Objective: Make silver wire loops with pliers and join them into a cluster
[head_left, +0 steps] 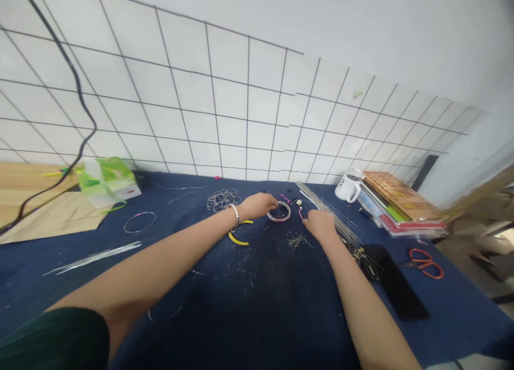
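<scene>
L hand (259,204) @ ring (288,214), R hand (320,224) @ pink strip (301,214)

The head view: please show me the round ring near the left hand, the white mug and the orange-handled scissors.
Round ring (280,220): head view, near side of its rim.
White mug (344,189): head view, side of its body.
Scissors (425,263): head view, on the orange handles.

2 arms (160,264) fwd, R hand (321,225) curled

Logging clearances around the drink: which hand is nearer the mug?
Right. The right hand is left of the mug, on the wearer's side of it; the left hand is much farther to the mug's left.
</scene>
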